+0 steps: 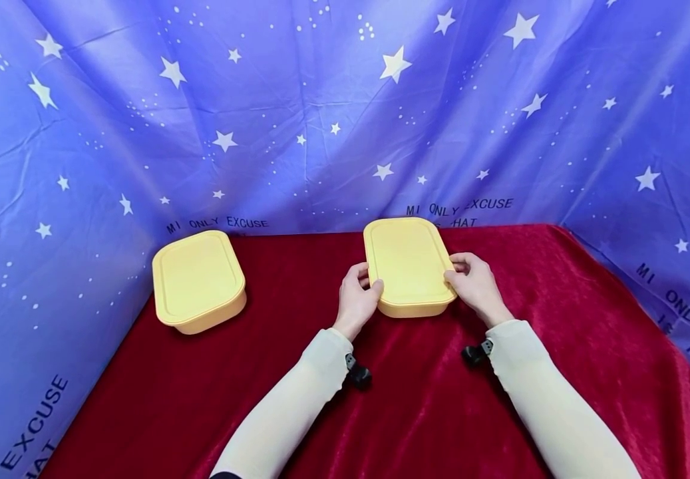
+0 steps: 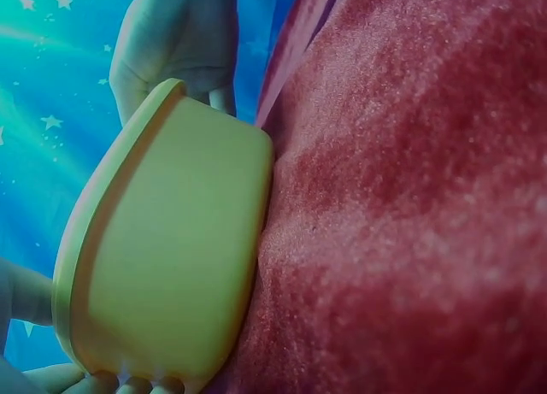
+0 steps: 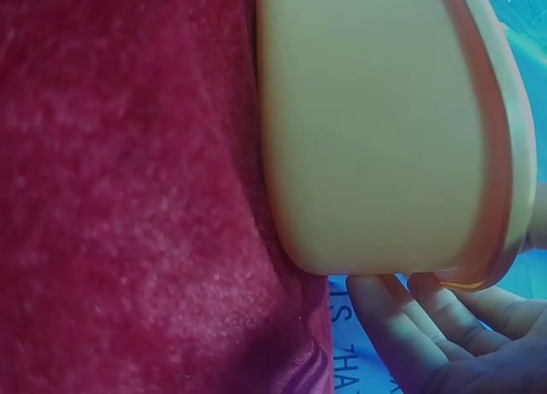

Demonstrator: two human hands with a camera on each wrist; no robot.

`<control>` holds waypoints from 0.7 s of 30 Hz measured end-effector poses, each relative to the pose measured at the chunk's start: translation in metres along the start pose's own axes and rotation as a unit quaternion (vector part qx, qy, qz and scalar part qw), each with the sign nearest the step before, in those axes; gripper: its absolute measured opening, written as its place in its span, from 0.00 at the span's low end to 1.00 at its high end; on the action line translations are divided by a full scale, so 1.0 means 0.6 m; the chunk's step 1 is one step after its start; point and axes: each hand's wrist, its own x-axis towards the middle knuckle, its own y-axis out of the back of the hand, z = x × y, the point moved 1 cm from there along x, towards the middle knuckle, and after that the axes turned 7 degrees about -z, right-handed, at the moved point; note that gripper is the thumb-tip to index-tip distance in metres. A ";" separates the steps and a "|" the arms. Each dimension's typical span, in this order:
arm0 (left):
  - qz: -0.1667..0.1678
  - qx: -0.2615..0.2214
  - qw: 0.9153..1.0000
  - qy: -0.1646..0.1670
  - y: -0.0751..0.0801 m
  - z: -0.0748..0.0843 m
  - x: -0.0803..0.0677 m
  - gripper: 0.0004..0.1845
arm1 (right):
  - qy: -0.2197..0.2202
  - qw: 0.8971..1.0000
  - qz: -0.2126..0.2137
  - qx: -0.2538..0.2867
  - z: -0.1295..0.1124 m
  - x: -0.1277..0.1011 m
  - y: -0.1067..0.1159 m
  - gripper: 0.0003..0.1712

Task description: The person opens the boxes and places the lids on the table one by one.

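A yellow lidded food container sits on the red cloth, its lid lying flat on top. My left hand holds its left side, thumb on the lid's edge and fingers along the wall. On the opposite side my right hand holds it the same way, thumb at the rim. In the left wrist view the container's end wall faces the camera, with fingertips against its side. The right wrist view has fingers touching the container wall below the lid rim.
A second yellow lidded container stands at the left of the table, slightly turned. Red velvet cloth covers the table. A blue curtain with white stars hangs behind and along both sides, close to the table's back edge.
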 end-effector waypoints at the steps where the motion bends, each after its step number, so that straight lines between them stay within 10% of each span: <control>1: -0.001 -0.001 1.000 0.000 0.000 0.000 0.000 0.22 | -0.001 1.000 0.001 0.000 0.000 0.000 0.000 0.24; 21: -0.006 -0.010 1.000 -0.003 -0.012 0.005 -0.002 0.22 | -0.001 1.000 0.005 -0.006 0.006 -0.004 0.013 0.25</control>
